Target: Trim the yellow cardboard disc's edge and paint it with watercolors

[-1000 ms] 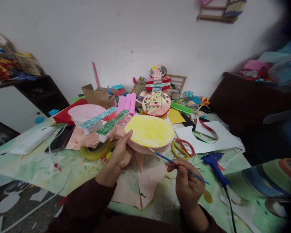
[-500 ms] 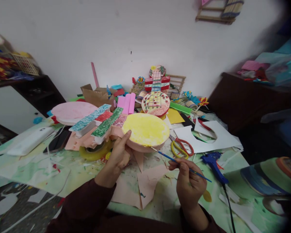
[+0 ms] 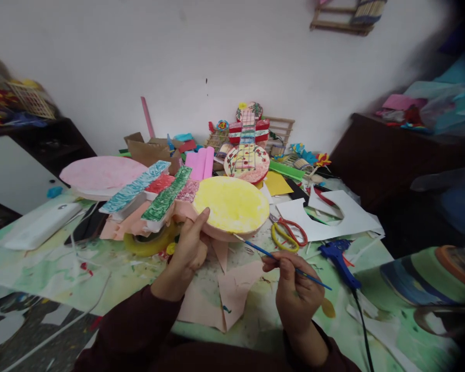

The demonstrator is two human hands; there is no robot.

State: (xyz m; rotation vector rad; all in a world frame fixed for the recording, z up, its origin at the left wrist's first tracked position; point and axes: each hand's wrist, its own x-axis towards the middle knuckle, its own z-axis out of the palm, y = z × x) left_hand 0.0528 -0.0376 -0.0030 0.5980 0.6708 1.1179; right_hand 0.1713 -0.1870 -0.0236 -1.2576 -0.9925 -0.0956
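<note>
My left hand (image 3: 189,245) grips the near edge of a painted craft piece, thumb on top and fingers underneath, partly hidden. The craft piece has a yellow oval end (image 3: 232,204), a pink oval end (image 3: 103,173) and blue and green painted bars (image 3: 167,194) across its middle. Between the thumb and fingers of my right hand (image 3: 298,284) is a thin blue paintbrush (image 3: 259,249). Its tip touches the near rim of the yellow oval. A similar decorated craft piece (image 3: 249,147) with strings leans upright at the back.
Red and yellow scissors (image 3: 289,235), a blue glue gun (image 3: 341,261) and cut white paper (image 3: 349,214) lie to the right. A striped container (image 3: 418,276) is at far right. Yellow tape (image 3: 141,245), a dark phone (image 3: 87,222) and a white device (image 3: 41,227) are left. Pink paper scraps (image 3: 236,294) lie in front.
The brush tip has moved slightly left along the yellow oval's near rim. The craft piece has turned a little, its pink end shifting left. Both hands keep their holds.
</note>
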